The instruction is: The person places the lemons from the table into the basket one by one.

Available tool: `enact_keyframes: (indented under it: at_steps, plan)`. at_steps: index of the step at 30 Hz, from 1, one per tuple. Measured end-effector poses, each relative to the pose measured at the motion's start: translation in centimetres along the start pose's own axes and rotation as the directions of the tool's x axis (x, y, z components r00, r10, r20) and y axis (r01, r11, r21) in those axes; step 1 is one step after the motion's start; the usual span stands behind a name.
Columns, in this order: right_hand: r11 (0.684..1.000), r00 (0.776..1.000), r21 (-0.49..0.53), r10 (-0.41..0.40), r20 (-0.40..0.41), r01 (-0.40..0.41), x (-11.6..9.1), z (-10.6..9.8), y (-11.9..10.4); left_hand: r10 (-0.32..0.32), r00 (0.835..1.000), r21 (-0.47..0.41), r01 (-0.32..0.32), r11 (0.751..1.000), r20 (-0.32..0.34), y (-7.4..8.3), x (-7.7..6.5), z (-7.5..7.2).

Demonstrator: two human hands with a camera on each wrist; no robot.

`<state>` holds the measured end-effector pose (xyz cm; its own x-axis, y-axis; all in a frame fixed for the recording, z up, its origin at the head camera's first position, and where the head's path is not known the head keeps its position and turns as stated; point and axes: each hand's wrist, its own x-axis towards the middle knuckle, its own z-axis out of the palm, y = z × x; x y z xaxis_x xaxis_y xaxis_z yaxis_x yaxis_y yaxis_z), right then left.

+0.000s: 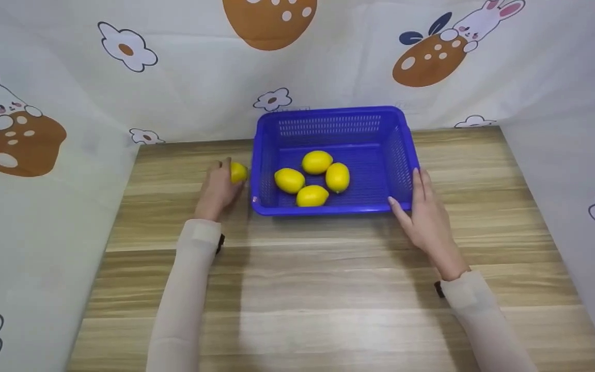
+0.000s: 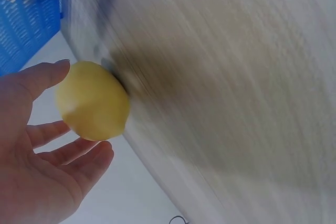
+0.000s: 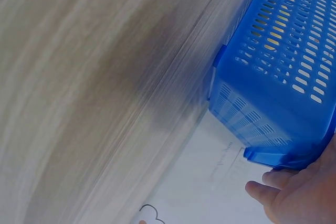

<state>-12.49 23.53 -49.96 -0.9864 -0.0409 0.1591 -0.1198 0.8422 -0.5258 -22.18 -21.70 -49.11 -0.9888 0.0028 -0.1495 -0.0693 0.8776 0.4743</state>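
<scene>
My left hand (image 1: pixel 217 190) is left of a blue plastic basket (image 1: pixel 328 210), with its thumb and fingers around a yellow lemon (image 1: pixel 238 172). In the left wrist view, the thumb meets one side of that lemon (image 2: pixel 93 100) and the fingertips the other, close over the tabletop. Several more lemons (image 1: pixel 317 162) lie on the basket floor, toward its left half. At the basket's front right corner rests my right hand (image 1: pixel 429 222), its fingers fairly straight along the right side and its thumb at the front rim. In the right wrist view the fingers reach below the rim.
The basket stands on a wood-grain table (image 1: pixel 308 294) near its back edge. Behind and on both sides hangs a pale cloth (image 1: pixel 194 77) printed with rabbits and flowers. Slotted basket walls (image 3: pixel 278 87) show lemons through the holes.
</scene>
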Motion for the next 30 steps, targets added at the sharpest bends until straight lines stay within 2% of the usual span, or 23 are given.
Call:
enact_keyframes:
  at_steps: [7, 14, 24, 30]
  plan:
    - [1.0, 1.0, 0.005, -0.003, -0.008, 0.003, 0.0, 0.0, 0.1, -0.01, 1.0, -0.01, 0.01, 1.0, 0.014, -0.1, 0.6, 0.2]
    - [1.0, 1.0, 0.009, 0.003, -0.01, -0.003, -0.1, 0.1, 0.1, 0.007, 1.0, 0.001, -0.007, 1.0, 0.017, -0.2, 1.3, 0.6]
    - [1.0, 1.0, 0.007, -0.001, -0.011, 0.001, -0.1, 0.1, 0.2, 0.02, 1.0, -0.022, -0.02, 1.0, 0.014, -0.3, 1.7, 0.9]
    - [1.0, 1.0, 0.006, -0.003, -0.012, 0.003, -0.1, 0.1, 0.2, 0.012, 0.999, -0.042, -0.011, 0.999, 0.038, -0.5, 1.7, 1.1]
